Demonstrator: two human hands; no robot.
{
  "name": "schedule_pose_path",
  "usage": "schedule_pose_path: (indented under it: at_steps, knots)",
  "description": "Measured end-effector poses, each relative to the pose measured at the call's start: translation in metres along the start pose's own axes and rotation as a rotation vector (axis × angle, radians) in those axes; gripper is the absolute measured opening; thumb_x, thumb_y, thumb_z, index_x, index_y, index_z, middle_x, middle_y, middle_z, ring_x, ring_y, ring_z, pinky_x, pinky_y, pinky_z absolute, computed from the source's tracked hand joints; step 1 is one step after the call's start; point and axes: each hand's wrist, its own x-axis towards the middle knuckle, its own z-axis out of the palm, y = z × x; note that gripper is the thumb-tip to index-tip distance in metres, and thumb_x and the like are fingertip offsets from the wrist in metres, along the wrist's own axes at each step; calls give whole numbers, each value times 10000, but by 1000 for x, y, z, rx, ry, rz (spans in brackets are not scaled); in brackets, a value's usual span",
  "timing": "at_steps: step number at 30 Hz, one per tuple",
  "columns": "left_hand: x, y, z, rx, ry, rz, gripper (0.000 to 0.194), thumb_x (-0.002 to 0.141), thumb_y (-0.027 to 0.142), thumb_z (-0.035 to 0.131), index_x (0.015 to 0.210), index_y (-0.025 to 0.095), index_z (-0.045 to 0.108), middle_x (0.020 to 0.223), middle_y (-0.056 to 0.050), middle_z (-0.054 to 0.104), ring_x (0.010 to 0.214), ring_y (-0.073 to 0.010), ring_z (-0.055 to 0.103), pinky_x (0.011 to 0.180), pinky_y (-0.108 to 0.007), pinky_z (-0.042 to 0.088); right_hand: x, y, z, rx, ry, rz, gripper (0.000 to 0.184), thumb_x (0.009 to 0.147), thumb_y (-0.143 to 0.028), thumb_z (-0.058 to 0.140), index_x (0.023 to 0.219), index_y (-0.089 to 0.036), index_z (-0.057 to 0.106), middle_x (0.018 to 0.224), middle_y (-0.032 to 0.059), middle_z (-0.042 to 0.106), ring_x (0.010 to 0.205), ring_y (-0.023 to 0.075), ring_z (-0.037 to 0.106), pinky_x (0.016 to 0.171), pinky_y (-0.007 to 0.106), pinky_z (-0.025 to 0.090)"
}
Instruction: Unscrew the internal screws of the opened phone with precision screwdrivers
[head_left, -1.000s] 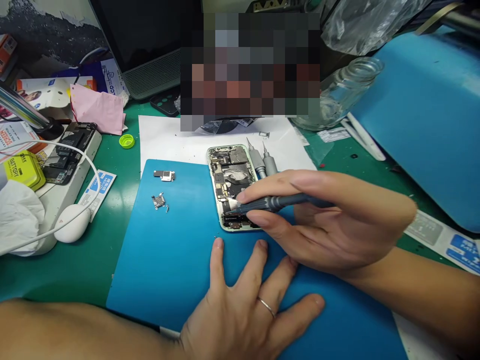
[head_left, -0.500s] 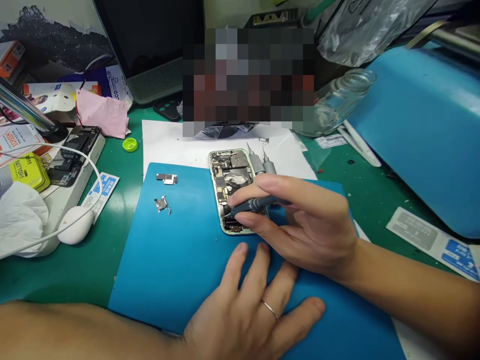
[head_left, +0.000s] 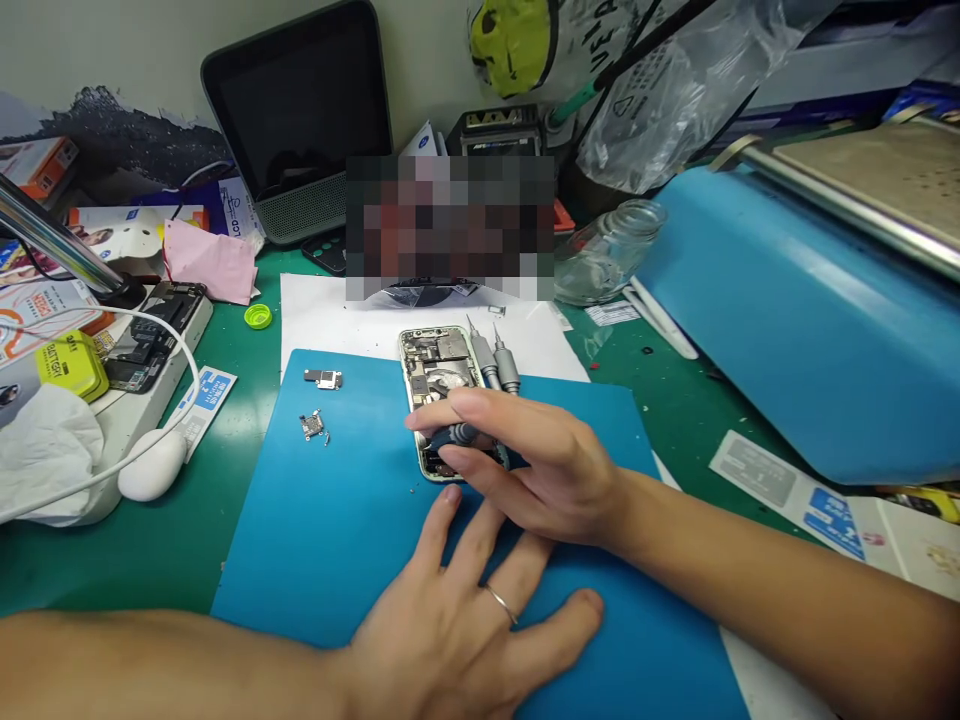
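An opened smartphone (head_left: 442,375) lies on the blue mat (head_left: 315,540), its inner boards and parts exposed. Over its lower half, my right hand (head_left: 536,460) is closed around dark tweezers (head_left: 455,436) with a ridged grip; their tips are hard to make out. My left hand (head_left: 472,610), wearing a ring, rests palm down on the mat just below the phone, fingers spread and holding nothing. Two grey screwdrivers (head_left: 505,365) lie beside the phone's right edge. Left of the phone are a small metal plate (head_left: 324,379) and a small metal bracket (head_left: 311,425).
White paper (head_left: 330,310) lies under the mat's far edge. Behind it stand a dark-screened device (head_left: 300,110) and a glass jar (head_left: 611,250). A white cable (head_left: 184,345), a white rounded object (head_left: 152,466) and another opened phone (head_left: 161,330) are at left. A large blue sheet (head_left: 772,330) fills the right.
The view has shifted, so the whole scene appears further left and slightly lower. My right hand still grips the tweezers over the phone's lower part, now turned somewhat. My left hand stays on the mat.
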Motion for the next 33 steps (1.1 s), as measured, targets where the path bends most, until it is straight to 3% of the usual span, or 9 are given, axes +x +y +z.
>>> schedule_pose_path:
  at_steps: [5,10,17,23,30,33]
  knots:
    - [-1,0,4,-11,1,-21,838,877,654,633,1556,254,346,1558,-194,418,1447,-496,393,1161,-642,296,-4,0,2,16,-3,10,719,987,-41,535,1615,-227,237,1277,150,719,1098,196,747,862,336,675]
    - [-1,0,5,-25,3,-26,868,870,671,634,1563,252,321,1554,-219,417,1420,-548,418,1137,-668,315,-3,0,2,36,-3,16,731,969,-15,553,1612,-191,252,1249,161,728,1144,192,734,911,329,665]
    - [0,2,4,-20,4,-26,846,872,659,646,1550,251,347,1566,-217,409,1424,-549,416,1146,-658,307,-4,-1,2,46,29,24,746,961,-11,565,1611,-215,263,1258,129,722,1131,166,731,942,317,652]
    - [0,2,6,1,21,-27,857,869,667,639,1557,254,340,1588,-225,380,1437,-562,388,1142,-670,284,-5,2,4,70,69,26,745,949,-7,581,1601,-227,296,1258,119,711,1070,170,733,888,325,661]
    - [0,3,7,7,27,-32,838,881,666,615,1557,251,344,1617,-230,339,1425,-567,400,1131,-651,288,3,5,-1,-80,85,5,728,927,-79,661,1571,-261,374,907,46,740,785,202,710,690,368,622]
    - [0,3,7,10,26,-31,827,884,661,607,1552,248,348,1597,-229,372,1413,-558,422,1135,-645,279,5,4,-1,-111,81,-29,736,921,-61,653,1577,-220,361,900,58,757,770,204,718,677,365,609]
